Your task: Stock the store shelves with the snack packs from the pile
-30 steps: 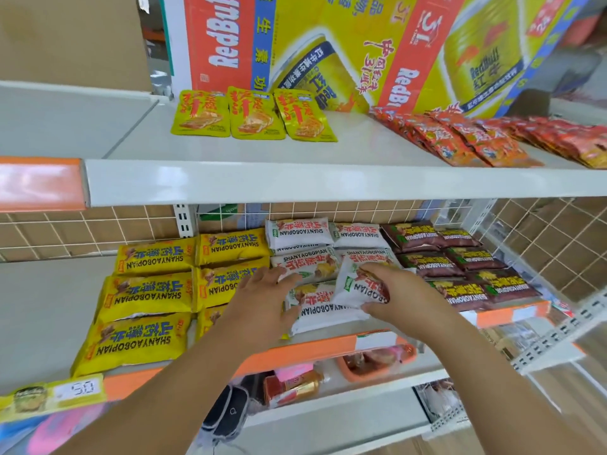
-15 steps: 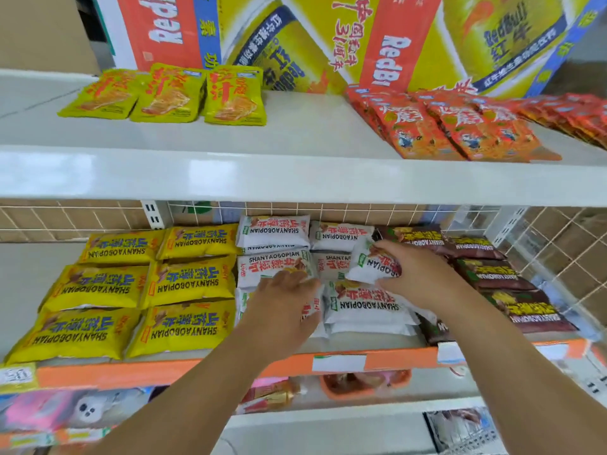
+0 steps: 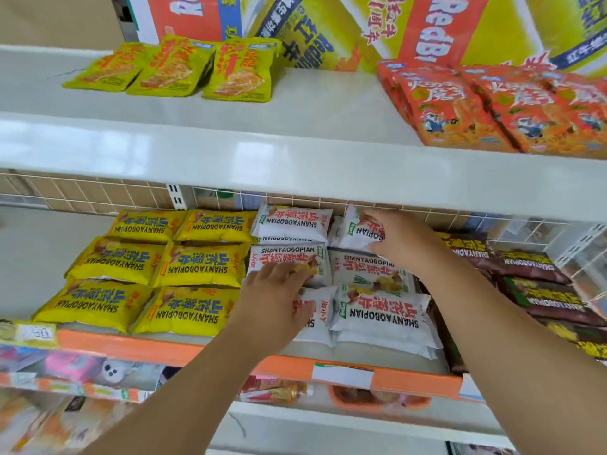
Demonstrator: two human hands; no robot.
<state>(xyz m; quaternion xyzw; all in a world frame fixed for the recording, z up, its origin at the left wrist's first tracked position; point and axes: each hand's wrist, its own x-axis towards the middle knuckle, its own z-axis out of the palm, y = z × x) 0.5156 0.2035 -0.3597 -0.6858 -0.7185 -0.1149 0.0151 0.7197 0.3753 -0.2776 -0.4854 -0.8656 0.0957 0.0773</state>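
White snack pack (image 3: 359, 231) sits at back of mid shelf (image 3: 131, 348), rear-right of the white stack, just under upper shelf (image 3: 295, 165). R hand (image 3: 400, 239) grips it, fingers curled round its right end. L hand (image 3: 272, 300) lies on other white packs (image 3: 285, 256) front-left, fingers relaxed, holding nothing. Yellow packs (image 3: 157, 264) on left, brown packs (image 3: 532, 277) on right. Orange-red packs (image 3: 492, 110) & Red Bull carton (image 3: 427, 27) up top.

white shelves (image 3: 312, 133), wire grid backing (image 3: 82, 196), orange price rails (image 3: 131, 349), bright light.
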